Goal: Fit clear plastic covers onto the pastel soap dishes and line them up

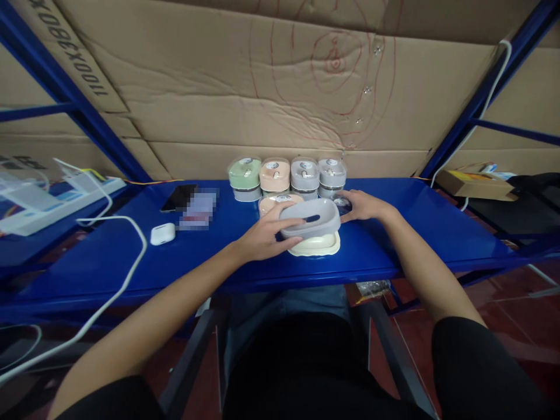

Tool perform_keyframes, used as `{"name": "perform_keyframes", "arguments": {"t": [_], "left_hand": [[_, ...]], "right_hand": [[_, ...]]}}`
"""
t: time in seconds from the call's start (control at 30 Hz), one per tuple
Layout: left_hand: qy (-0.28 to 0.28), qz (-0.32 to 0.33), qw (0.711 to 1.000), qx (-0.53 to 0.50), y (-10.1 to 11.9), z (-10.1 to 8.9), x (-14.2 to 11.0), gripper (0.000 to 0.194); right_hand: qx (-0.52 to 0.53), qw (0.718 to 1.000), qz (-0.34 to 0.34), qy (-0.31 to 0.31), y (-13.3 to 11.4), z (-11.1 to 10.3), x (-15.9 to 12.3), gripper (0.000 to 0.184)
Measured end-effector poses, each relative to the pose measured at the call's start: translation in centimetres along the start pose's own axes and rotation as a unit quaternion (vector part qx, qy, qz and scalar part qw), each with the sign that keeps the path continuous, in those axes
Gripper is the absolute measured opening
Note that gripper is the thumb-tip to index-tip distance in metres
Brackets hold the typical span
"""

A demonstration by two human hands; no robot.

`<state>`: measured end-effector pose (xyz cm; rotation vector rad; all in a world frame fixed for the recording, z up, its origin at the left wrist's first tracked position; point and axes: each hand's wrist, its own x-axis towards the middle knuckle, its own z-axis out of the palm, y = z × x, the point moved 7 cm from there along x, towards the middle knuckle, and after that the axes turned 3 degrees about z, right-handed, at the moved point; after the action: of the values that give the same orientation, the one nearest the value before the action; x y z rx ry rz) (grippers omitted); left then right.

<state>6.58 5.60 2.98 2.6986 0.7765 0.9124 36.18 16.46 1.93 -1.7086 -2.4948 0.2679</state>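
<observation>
You have a grey tray, oval and slotted, tilted over a cream dish; that lies on your worktop.

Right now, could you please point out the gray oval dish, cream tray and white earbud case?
Gray oval dish (318, 228), head view: front wall.
Cream tray (321, 242), head view: upper surface.
White earbud case (162, 234), head view: middle of shell.

Soft, even light — faint sheen on the glossy blue rectangular metal tabletop; wide-angle stretching towards the edges — one pale patch pixelated.
</observation>
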Motion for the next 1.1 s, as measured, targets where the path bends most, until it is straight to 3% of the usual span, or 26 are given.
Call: {"name": "perform_keyframes", "arguments": {"t": [0.1, 0.23, 0.43, 0.57, 0.7, 0.9, 1.1], "left_hand": [[0.074, -0.015, 0.997, 0.036, -0.9, -2.3, 0.1, 0.045], [0.134, -0.083, 0.984, 0.086, -3.2, -4.6, -0.2, 0.04], [0.158, -0.154, 0.969, 0.115, -6.5, -6.1, -0.9, 0.034], [0.151, -0.156, 0.971, 0.101, -6.8, -6.0, -1.0, 0.035], [0.121, -0.079, 0.988, 0.06, -4.0, -4.7, -0.3, 0.038], [-0.027, 0.011, 1.0, -0.005, 1.3, 0.9, 0.2, 0.042], [-0.058, -0.024, 0.997, -0.035, 1.3, 2.9, -0.1, 0.05]], "right_hand": [[-0.005, 1.0, 0.007, -0.012, 0.4, 0.2, 0.0, 0.118], [0.009, 1.0, 0.01, -0.019, 0.6, 0.3, 0.1, 0.115], [0.016, 1.0, 0.006, -0.021, 0.7, 0.3, 0.1, 0.114], [0.015, 1.0, 0.002, -0.023, 0.5, 0.2, 0.1, 0.113], [0.01, 1.0, 0.005, -0.027, 0.5, 0.2, 0.1, 0.115], [0.012, 1.0, 0.0, -0.022, 0.4, 0.1, 0.1, 0.112], [0.016, 1.0, 0.003, -0.018, 0.3, 0.2, 0.1, 0.113]]}}
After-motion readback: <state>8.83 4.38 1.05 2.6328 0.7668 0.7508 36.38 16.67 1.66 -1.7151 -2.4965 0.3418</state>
